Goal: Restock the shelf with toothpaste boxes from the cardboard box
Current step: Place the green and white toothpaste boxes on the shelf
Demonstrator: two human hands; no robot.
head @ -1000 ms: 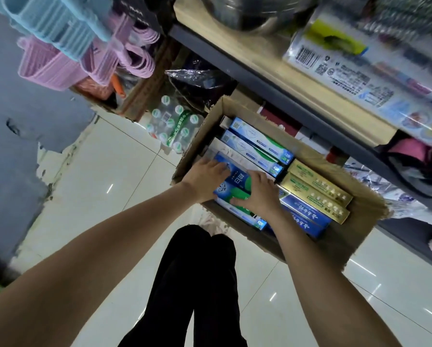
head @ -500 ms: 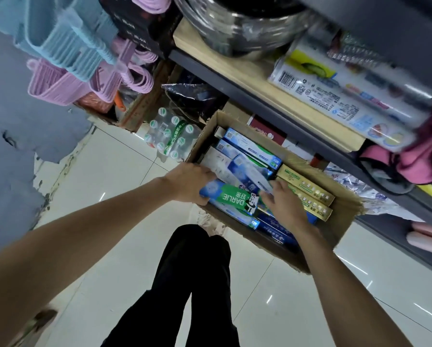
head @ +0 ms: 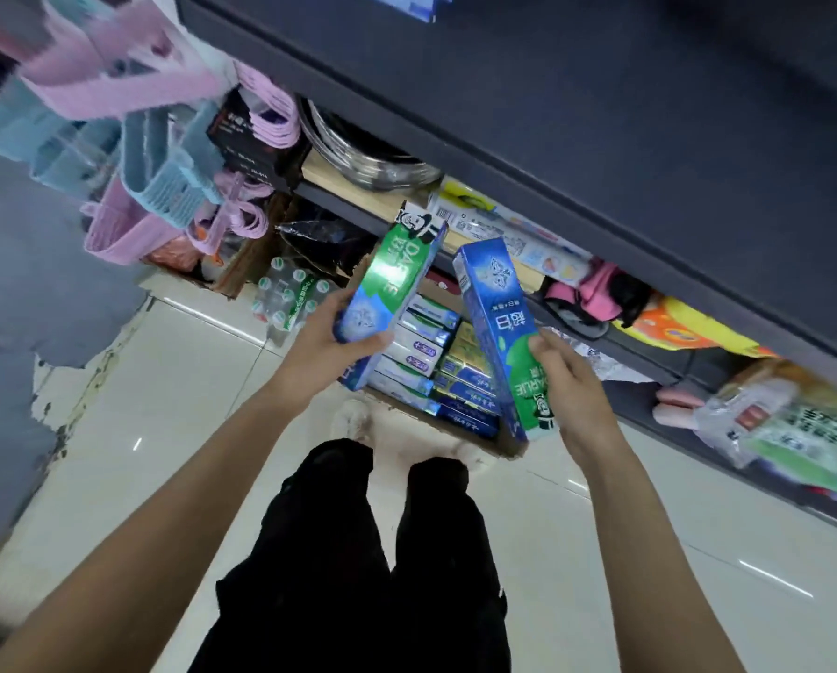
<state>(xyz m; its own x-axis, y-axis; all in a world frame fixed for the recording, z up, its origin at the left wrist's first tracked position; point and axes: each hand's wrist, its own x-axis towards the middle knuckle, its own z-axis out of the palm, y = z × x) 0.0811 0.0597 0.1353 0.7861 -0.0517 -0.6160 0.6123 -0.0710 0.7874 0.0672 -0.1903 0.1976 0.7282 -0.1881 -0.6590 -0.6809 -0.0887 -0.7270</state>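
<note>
Toothpaste boxes: two in hand, both raised clear above the cardboard box [head: 506,449], which sits on the tiled floor [head: 173,381] against the base of the shelf [head: 601,153]. Left hand [head: 324,352] has its grip wrapped round the lower end of the green-and-blue box [head: 392,279], thumb across the front face, the box tilted with its far end pointing up toward the shelf. Right hand [head: 569,386] has its grip closed on the lower half of the second box [head: 496,323], blue at the top and green at the bottom, printing upside down from this view, also tilted. The two boxes are near each other but apart. Appearance: long, slim rectangular cartons, glossy print, sharp edges, white brand lettering; the left one shows a black-and-white end panel. More cartons lie flat in rows inside the cardboard box, blue, white and gold ones [head: 460,352] among them. Handling judgement: light, stiff along the length, but thin card that would dent if squeezed hard; the glossy skin looks a little slippery. Holding near one end works for carrying but leaves the far end free to swing; a hold across the narrow sides near the middle should give better control when sliding each carton onto the shelf. Which tier is meant for them cannot be told; the shelf edge above is dark and blurred. Pink and blue baskets [head: 130,153] hang at the left.
</note>
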